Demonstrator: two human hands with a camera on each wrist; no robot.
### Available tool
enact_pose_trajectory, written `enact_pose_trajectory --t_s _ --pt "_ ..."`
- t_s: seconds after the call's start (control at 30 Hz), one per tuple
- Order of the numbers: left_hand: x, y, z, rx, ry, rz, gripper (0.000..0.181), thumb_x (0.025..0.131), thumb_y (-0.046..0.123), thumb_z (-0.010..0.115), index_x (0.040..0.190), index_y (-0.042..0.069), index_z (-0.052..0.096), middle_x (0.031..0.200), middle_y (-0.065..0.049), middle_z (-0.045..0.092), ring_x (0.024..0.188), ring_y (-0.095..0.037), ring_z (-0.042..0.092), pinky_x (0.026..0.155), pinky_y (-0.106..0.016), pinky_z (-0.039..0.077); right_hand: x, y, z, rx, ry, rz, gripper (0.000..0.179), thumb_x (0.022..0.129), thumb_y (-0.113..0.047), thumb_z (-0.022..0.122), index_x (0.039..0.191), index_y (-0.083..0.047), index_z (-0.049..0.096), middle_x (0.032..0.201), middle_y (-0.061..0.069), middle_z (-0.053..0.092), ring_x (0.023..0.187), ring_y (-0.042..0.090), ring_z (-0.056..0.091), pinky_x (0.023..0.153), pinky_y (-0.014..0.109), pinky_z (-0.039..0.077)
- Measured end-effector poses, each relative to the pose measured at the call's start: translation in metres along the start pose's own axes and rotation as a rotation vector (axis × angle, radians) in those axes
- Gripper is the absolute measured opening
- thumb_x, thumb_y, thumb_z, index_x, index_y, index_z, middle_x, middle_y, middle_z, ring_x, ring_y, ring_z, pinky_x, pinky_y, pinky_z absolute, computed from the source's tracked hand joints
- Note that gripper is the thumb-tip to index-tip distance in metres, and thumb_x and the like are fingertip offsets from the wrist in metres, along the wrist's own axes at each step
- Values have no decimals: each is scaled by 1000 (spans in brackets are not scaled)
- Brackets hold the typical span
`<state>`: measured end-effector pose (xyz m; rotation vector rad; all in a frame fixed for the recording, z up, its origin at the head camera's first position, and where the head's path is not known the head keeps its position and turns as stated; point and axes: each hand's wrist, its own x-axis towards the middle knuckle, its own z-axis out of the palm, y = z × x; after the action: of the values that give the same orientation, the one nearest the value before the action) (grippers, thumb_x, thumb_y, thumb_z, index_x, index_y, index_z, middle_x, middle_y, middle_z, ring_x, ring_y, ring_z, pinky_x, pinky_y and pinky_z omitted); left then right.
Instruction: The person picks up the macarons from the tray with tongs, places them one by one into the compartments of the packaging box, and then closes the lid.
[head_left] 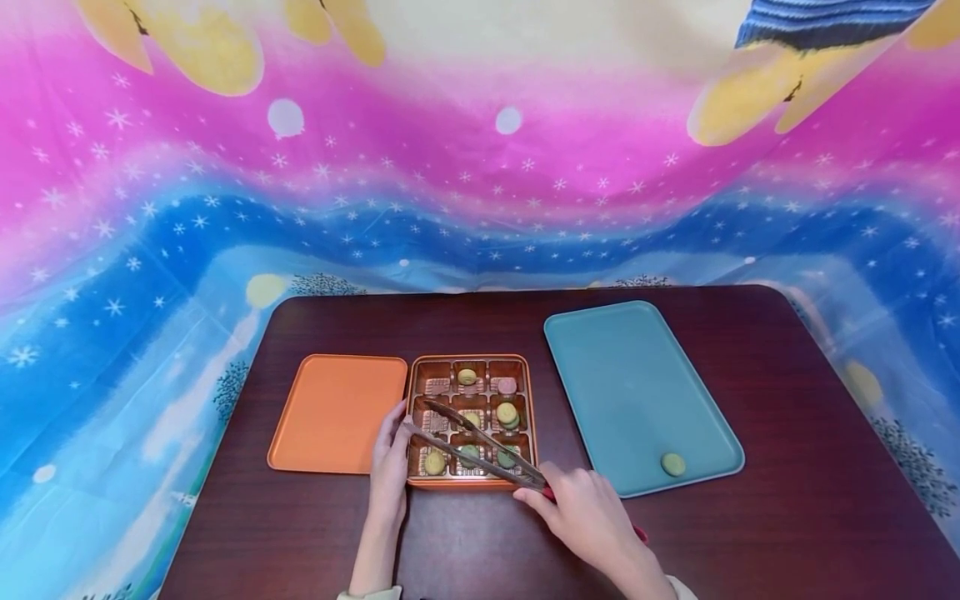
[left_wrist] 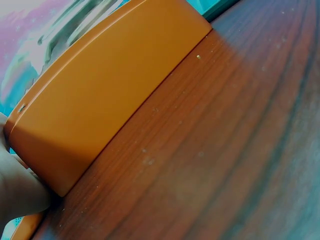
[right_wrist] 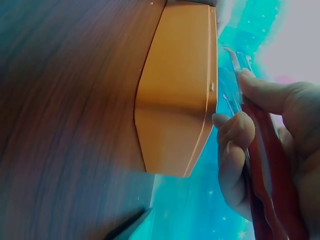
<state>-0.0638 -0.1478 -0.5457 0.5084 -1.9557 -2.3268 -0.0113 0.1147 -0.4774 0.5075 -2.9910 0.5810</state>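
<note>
My right hand (head_left: 588,521) grips a pair of red-handled tongs (right_wrist: 270,165). The tong arms are spread over an orange box (head_left: 472,485), tips near its left-middle compartment, with nothing visible between the tips. Inside, a gold divided insert holds small round macarons: a yellow one (head_left: 467,377) at the back middle, a pink one (head_left: 507,385) at the back right, stacked ones (head_left: 507,415) below that, and more along the front row. Fingers of my left hand (head_left: 390,467) lie extended against the box's left side, touching it near the front corner in the left wrist view.
An orange lid (head_left: 337,412) lies flat left of the box, close beside my left hand. To the right is a teal tray (head_left: 630,383) with one green macaron (head_left: 672,464) near its front edge. All stand on a dark wooden table (head_left: 285,533); a printed cloth hangs behind.
</note>
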Motion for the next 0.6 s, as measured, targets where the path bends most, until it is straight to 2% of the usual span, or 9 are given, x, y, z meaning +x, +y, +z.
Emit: enact_pose_trajectory --t_s 0.27,0.47,0.6 --pt "1 -1 -1 0 -24 7 49 111 22 49 156 4 43 156 -17 45 140 -24 41 105 -21 35 -7 14 -3 4 -28 103 43 83 -51 83 83 -15 59 54 -10 30 50 10 34 49 28 30" --pt "0 -2 -1 -8 -21 1 49 111 24 49 156 5 43 152 -18 48 130 -21 49 100 -21 41 -13 29 -6 5 -36 146 51 78 -59 84 82 -16 57 56 -9 34 52 12 38 50 31 33" --pt "0 -2 -1 -19 -21 2 48 112 24 48 155 5 44 150 -18 49 124 -17 53 97 -21 44 -18 41 -7 39 -16 164 51 78 -58 85 81 -17 54 59 -9 35 54 12 39 51 30 35"
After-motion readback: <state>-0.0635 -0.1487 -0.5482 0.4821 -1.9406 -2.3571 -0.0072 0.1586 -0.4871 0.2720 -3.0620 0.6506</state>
